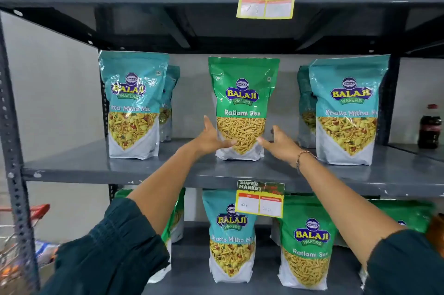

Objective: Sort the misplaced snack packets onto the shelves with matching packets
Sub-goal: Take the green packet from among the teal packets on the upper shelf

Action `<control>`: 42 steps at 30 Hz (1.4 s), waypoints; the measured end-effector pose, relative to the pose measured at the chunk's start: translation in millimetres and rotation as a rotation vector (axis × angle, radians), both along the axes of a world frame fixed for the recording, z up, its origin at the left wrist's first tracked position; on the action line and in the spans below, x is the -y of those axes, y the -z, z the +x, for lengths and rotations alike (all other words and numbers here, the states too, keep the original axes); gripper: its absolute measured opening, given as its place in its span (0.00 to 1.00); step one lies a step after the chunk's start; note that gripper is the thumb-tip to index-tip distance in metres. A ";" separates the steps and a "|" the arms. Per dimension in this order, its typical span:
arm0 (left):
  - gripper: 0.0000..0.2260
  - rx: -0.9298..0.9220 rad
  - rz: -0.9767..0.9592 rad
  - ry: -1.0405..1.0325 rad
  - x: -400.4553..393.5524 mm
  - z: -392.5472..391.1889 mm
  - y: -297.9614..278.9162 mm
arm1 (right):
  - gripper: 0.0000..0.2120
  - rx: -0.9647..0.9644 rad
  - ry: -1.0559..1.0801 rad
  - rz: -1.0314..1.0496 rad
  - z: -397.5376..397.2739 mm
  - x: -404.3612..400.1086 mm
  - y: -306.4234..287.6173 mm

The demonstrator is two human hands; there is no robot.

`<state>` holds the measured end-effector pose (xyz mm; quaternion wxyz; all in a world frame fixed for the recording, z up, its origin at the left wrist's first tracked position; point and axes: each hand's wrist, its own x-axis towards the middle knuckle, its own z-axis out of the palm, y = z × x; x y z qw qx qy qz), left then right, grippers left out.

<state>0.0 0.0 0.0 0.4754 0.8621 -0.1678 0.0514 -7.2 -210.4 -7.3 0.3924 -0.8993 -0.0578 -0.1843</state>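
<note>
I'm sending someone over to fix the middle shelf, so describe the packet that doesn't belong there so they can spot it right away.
Find the grey metal rack's middle shelf, above the yellow price tag. The Ratlami Sev packet stands upright at its centre, between the left hand and right hand. It is the only bright green one; the Khatta Mitha Mix packets beside it are teal.

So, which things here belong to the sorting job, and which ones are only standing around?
Part of the job:
- green Ratlami Sev packet on the middle shelf, between both hands
- teal Khatta Mitha Mix packets beside it
- teal Khatta Mitha Mix packet on the lower shelf, among green ones
- left hand, right hand

Just standing about:
- dark soda bottle
- price tags
- red cart
</note>
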 end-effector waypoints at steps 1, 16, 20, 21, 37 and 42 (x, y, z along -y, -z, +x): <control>0.53 0.009 -0.047 0.005 3.1 1.6 -1.9 | 0.38 -0.006 -0.046 0.067 3.4 -3.3 -0.1; 0.33 0.205 -0.092 -0.089 -7.2 -33.6 8.5 | 0.24 0.195 -0.094 0.395 -42.2 -17.5 10.1; 0.32 0.257 -0.133 -0.037 -19.2 -79.2 6.8 | 0.23 0.245 -0.089 0.362 -90.2 -26.1 8.4; 0.32 0.268 -0.136 -0.029 -22.0 -90.8 6.8 | 0.23 0.249 -0.087 0.368 -101.5 -27.9 8.4; 0.29 0.209 -0.151 -0.008 -56.7 -195.9 111.2 | 0.22 0.204 -0.117 0.403 -222.7 -57.6 99.3; 0.33 0.148 -0.091 -0.031 -66.9 -198.6 167.4 | 0.24 0.093 -0.094 0.404 -218.1 -67.3 158.0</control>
